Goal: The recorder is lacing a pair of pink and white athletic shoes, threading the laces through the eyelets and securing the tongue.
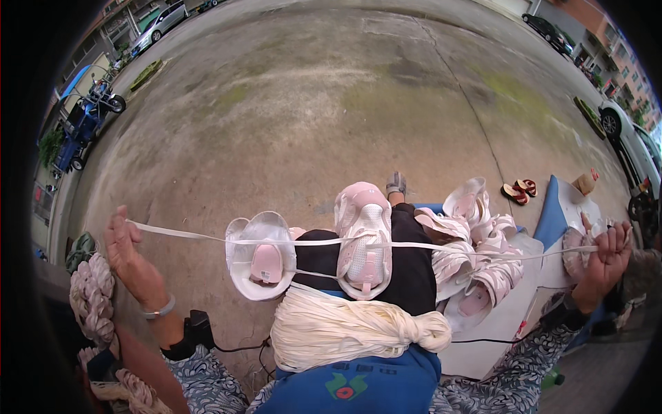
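A long white shoelace point(317, 242) is stretched nearly straight across my lap between my two raised hands. My left hand point(124, 248) pinches one end, out to the left. On the far right, my right hand point(607, 255) is closed round the other end. Beneath the lace a pink-and-white shoe upper point(364, 234) lies on my dark trouser legs, toe pointing away, and the lace crosses its tongue area. Another upper point(264, 276), with its white lining and pink inside showing, sits just left of it. A thick knotted bundle of cream laces point(345, 328) rests across my lap.
Several pink-and-white uppers point(479, 259) are piled to the right on a pale sheet point(500, 334). Bunched uppers point(92, 297) lie at the left. Sandals point(518, 192) stand on the concrete. A blue three-wheeler point(79, 127) and a white car point(631, 138) are parked farther off.
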The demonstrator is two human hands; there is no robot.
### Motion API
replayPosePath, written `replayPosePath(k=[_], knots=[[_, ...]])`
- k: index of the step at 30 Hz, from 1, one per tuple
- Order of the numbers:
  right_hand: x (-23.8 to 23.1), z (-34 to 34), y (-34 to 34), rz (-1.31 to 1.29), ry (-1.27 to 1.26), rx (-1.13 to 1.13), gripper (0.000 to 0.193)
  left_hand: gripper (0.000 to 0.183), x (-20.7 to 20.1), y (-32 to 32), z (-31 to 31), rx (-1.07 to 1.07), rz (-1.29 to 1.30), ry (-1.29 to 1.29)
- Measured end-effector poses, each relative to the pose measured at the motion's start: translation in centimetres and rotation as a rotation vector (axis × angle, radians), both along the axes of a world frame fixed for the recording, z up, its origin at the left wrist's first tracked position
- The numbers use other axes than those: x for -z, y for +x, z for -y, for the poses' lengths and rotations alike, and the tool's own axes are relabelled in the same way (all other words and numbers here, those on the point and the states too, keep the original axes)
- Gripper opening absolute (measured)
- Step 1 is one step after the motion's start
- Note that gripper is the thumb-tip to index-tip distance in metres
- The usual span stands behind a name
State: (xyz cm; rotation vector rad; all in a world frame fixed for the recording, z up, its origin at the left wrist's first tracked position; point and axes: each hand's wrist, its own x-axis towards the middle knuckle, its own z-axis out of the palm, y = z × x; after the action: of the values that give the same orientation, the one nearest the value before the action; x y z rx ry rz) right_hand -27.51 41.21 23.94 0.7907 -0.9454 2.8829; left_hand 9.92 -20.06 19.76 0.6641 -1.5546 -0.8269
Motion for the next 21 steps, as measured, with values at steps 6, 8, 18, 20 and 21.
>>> replayPosePath(k=[6, 8, 18, 20, 21], knots=[[1.3, 4.4, 1.8, 0.171, 0.709, 0.998, 0.022, 0.026, 1.4, 5.0, 4.0, -0.229, 0.238, -0.041], [7.7, 6.9, 1.1, 0.172, 0.979, 0.483, 0.021, 0.024, 3.8, 1.6, 1.0, -0.094, 0.256, -0.004], [17.8, 26.8, 8.5, -0.65, 1.551, -0.003, 0.034, 0.019, 13.5, -14.3, -13.2, 0.756, 0.593, 0.237], [18.4, 27.5, 9.3, -0.717, 1.627, 0.034, 0.024, 0.021, 14.9, -15.5, -13.7, 0.774, 0.733, 0.0], [18.8, 27.4, 9.2, -0.709, 1.634, 0.028, 0.024, 0.021, 15.0, -15.6, -14.0, 0.815, 0.765, 0.0]])
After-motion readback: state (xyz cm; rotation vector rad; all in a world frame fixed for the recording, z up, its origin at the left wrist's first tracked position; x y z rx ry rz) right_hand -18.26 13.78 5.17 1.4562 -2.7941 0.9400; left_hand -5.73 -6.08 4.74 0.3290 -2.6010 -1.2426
